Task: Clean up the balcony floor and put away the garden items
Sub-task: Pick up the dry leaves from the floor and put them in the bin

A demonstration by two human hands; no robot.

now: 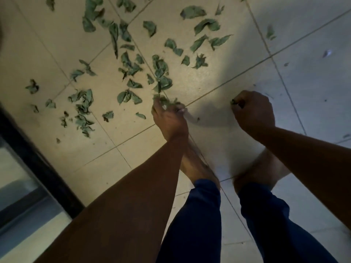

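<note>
The person is bending over the pale square-tiled balcony floor (218,86) and gathering fallen leaves by hand, so the step in hand looks like the floor clean-up, with nothing yet seen of putting garden items away. The left hand (168,116) is reaching down with its fingers curled round a small clump of crumpled green leaves (167,101) right at its fingertips, pinching them up off the tiles. The right hand (252,109) is hanging just above the floor, closed into a fist, with a scrap of dark green leaf (233,101) poking out beside the thumb, so it seems to be holding leaves already collected.

Most of the work is judged to be lying ahead: the scattered dry green leaves (125,59) are spreading well beyond the left hand's fingertips and off to its outer side, while the tiles beyond the right hand are carrying only a few specks. The next move probably calls for sweeping the left hand further out into that patch, closing on several leaves at a time, and finding somewhere to drop the handfuls; no bin or bag is showing.

The leaves are looking dull grey-green, curled, creased and torn into uneven pieces, light and brittle by the look of them, likely to crumble if squeezed hard.
</note>
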